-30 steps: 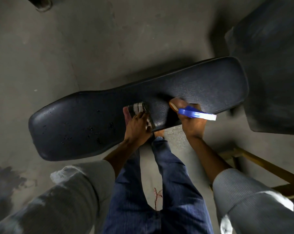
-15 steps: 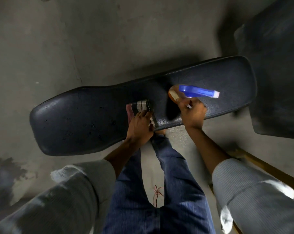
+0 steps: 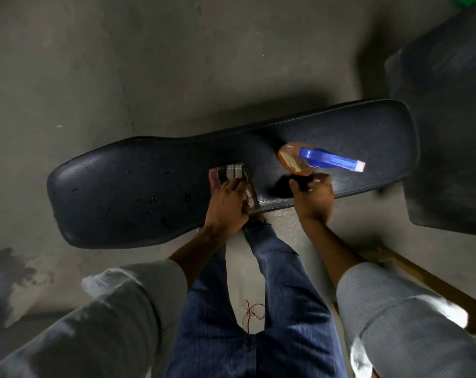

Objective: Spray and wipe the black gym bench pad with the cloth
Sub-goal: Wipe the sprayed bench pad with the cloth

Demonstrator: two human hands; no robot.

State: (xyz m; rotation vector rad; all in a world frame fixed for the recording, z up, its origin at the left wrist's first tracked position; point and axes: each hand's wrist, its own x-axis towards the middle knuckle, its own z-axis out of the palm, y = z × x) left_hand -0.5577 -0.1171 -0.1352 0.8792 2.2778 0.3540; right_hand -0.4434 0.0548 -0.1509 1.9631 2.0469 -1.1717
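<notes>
The long black bench pad [image 3: 138, 192] lies across the floor in front of me, with water droplets on its left half. My left hand [image 3: 227, 205] grips a folded checked cloth [image 3: 231, 170] and holds it down on the middle of the pad. Just to its right, my right hand [image 3: 313, 199] holds a spray bottle [image 3: 327, 159] with an orange body and a blue trigger head. The bottle is over the pad's right half and its nozzle points right. My right hand is blurred.
The pad rests on a bare concrete floor [image 3: 177, 64]. A second dark pad [image 3: 449, 132] stands at the right edge. A yellow-brown bar [image 3: 433, 285] runs along the lower right. My legs in blue jeans [image 3: 272, 296] are below the pad's near edge.
My right hand has carried the spray bottle from the pad's near edge up and over the pad's surface. My left hand has stayed on the cloth.
</notes>
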